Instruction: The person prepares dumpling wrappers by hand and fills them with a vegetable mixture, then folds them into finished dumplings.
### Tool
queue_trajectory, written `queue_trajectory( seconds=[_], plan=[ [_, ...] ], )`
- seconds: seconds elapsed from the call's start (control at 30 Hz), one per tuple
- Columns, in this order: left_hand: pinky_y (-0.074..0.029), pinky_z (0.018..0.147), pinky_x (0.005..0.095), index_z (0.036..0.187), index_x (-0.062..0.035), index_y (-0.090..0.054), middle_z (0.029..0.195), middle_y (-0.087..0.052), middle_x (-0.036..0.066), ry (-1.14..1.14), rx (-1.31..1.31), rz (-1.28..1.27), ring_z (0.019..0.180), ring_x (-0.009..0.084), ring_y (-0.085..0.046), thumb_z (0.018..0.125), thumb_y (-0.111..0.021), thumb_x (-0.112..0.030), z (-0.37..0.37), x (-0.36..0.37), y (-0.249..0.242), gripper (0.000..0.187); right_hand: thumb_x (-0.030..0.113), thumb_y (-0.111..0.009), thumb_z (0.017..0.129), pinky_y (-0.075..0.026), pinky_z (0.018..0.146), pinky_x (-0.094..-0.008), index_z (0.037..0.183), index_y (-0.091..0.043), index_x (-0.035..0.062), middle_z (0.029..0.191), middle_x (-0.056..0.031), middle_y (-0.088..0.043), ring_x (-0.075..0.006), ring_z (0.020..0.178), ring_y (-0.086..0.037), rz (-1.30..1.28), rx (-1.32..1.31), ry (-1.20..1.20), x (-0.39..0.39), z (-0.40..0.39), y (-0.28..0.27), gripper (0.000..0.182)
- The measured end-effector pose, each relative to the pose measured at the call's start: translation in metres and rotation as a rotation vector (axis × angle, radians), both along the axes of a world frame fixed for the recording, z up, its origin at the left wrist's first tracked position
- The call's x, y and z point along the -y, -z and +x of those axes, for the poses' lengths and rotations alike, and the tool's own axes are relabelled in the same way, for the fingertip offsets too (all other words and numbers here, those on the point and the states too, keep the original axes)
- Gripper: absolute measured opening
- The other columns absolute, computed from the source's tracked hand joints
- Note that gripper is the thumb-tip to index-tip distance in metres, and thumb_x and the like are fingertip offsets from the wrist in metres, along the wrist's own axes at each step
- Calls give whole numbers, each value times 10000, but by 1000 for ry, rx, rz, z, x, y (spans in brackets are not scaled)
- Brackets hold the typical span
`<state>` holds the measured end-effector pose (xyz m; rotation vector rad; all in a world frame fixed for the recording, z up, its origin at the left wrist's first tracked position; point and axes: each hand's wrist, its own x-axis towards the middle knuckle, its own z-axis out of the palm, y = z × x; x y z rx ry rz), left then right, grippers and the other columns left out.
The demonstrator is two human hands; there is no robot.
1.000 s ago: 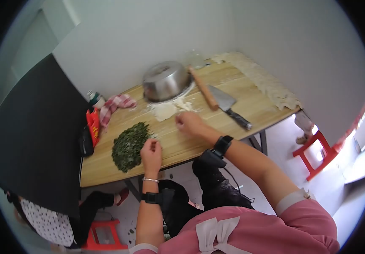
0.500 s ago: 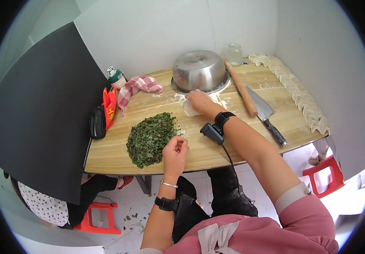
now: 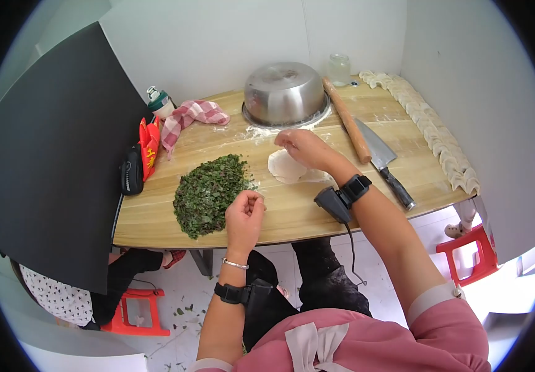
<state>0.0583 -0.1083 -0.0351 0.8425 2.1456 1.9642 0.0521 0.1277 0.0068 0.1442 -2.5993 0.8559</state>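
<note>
My left hand is closed in a loose curl beside the right edge of a pile of chopped green leaves; I see nothing in its fingers. Over the far edge of a round, pale dough wrapper, my right hand is held with its fingertips drawn together and pointing down. Whatever those fingertips hold, if anything, is too small to make out. The wrapper lies flat on the wooden table, partly behind my right hand, with loose flour around it.
An upturned metal basin stands at the back. Right of it are a rolling pin, a cleaver, a glass jar and rows of folded dumplings. A checked cloth and bottle lie left. A seated person is lower left.
My right hand has lifted off the dough wrapper and shifted right, so more of the wrapper shows. My left hand stays curled beside the leaves. The whole view has shifted slightly.
</note>
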Motion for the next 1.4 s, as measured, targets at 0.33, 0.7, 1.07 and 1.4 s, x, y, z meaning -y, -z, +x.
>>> queue_trajectory(
  seconds=[0.33, 0.7, 1.07, 1.4],
  plan=[
    [-451, 576, 249, 940, 20, -612, 753, -625, 49, -75, -306, -255, 624, 104, -560, 849, -594, -77, -20, -25, -15, 134, 7, -494, 802, -449, 864, -407, 984, -646, 30, 978, -158, -636, -349, 958, -573, 189, -47, 50, -12, 4, 40, 239],
    [-487, 659, 346, 825, 31, -622, 736, -635, 146, -202, -371, -681, 698, 265, -618, 738, -691, -193, -41, -74, -19, 250, 11, -521, 777, -480, 747, -408, 914, -651, 43, 845, -156, -657, -337, 842, -618, -57, -23, 78, -17, 11, 25, 192],
    [-473, 601, 302, 791, 31, -603, 674, -604, 88, -201, -426, -509, 623, 175, -586, 744, -687, -105, -37, -86, -18, 167, 42, -557, 771, -480, 714, -403, 871, -648, 45, 822, -167, -653, -337, 798, -617, -131, -29, 123, -22, 10, 25, 135],
    [-406, 485, 214, 906, -28, -569, 716, -558, 1, -81, 386, -123, 569, 78, -520, 803, -685, -84, -59, -89, -29, 164, 265, -684, 710, -477, 701, -384, 843, -576, 24, 785, -164, -633, -321, 777, -617, 12, 108, -66, -5, 24, 14, 296]
  ],
)
